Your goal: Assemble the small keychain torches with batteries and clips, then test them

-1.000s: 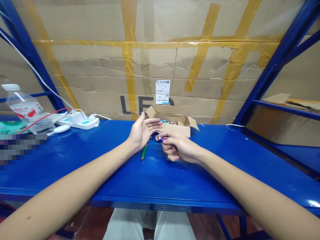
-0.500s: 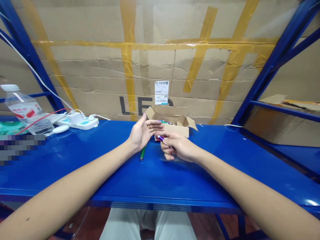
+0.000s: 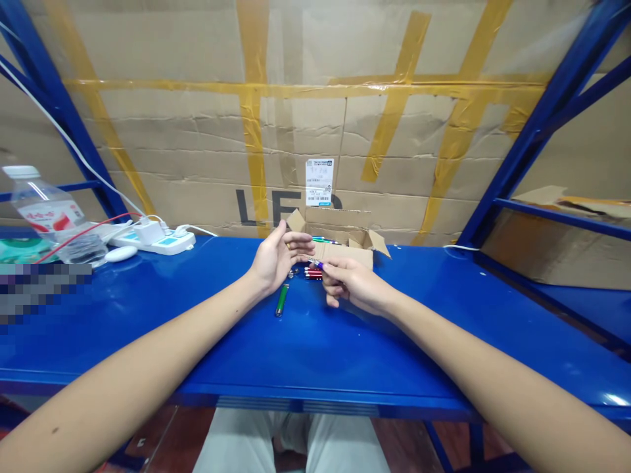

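Note:
My right hand [image 3: 352, 282] pinches a slim purple pen-like metal tube [image 3: 319, 264] whose silvery end points left toward my left fingers. Palm turned to the right, my left hand [image 3: 279, 259] has its fingers stretched out beside that end; I see nothing gripped in it. A green tube [image 3: 282, 301] of similar shape lies on the table below my left hand. Just behind the hands are several red tubes [image 3: 313, 273] and some small metal pieces [image 3: 293, 272], partly covered by fingers. An open cardboard box [image 3: 348, 255] stands behind them, with green and blue tubes [image 3: 323, 240] in it.
The blue table [image 3: 236, 355] backs onto a large taped carton [image 3: 197, 144]. At left are a plastic bottle [image 3: 54, 210], a power strip [image 3: 167, 242] with cables and a white oval object [image 3: 121, 254]. Another carton [image 3: 557, 249] sits at right behind the blue frame [image 3: 532, 131].
The purple tube in my right hand has turned from slanting to nearly level, its silvery end now showing. Both hands have shifted slightly, uncovering more of the green and red tubes.

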Available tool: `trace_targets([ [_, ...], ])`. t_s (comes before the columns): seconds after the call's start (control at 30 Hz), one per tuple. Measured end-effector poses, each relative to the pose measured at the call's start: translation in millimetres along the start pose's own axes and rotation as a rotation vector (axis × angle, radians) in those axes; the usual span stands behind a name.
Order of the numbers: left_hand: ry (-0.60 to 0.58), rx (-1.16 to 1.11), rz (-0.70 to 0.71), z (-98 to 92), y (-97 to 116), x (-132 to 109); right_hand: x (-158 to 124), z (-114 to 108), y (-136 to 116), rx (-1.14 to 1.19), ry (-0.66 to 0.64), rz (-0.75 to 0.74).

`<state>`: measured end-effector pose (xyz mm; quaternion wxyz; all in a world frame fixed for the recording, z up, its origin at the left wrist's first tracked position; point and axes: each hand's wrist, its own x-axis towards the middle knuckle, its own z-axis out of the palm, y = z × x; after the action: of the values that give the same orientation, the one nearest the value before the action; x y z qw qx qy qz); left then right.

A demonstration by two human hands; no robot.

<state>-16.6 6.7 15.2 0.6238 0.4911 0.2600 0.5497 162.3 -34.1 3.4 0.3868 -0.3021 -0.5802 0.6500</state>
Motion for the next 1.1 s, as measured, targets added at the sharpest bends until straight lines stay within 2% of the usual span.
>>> trace_targets([
  [0.27, -0.006, 0.040, -0.010, -1.6, 0.2, 1.1, -3.4, -0.2, -3.7, 0.001, -0.009, -0.006],
  [0.37, -0.006, 0.149, 0.023, -1.6, -3.9, 1.5, -2.2, 0.4, -4.0, 0.068, 0.010, -0.022],
  [0.47, -0.005, 0.472, 0.180, 0.3, -8.8, -2.6, 0.2, 0.1, -5.4, 0.114, 0.084, -0.068],
  [0.57, -0.122, 0.843, 0.399, 3.7, -10.0, -10.7, 2.8, -1.7, -8.4, 0.145, 0.179, -0.111],
  [0.63, -0.201, 0.973, 0.502, 5.7, -8.1, -15.8, 4.5, -3.3, -9.7, 0.166, 0.245, -0.138],
  [0.7, -0.234, 1.016, 0.545, 7.2, -5.1, -19.2, 5.9, -4.4, -9.7, 0.192, 0.305, -0.153],
  [0.87, -0.286, 1.007, 0.507, 11.0, -0.3, -21.9, 7.3, -4.0, -6.7, 0.224, 0.355, -0.179],
  [1.0, -0.227, 0.964, 0.424, 14.1, -2.1, -23.1, 7.5, -4.9, -5.1, 0.204, 0.338, -0.181],
  [1.1, -0.177, 0.973, 0.419, 13.9, -2.5, -24.0, 7.2, -8.8, -4.9, 0.163, 0.315, -0.181],
])
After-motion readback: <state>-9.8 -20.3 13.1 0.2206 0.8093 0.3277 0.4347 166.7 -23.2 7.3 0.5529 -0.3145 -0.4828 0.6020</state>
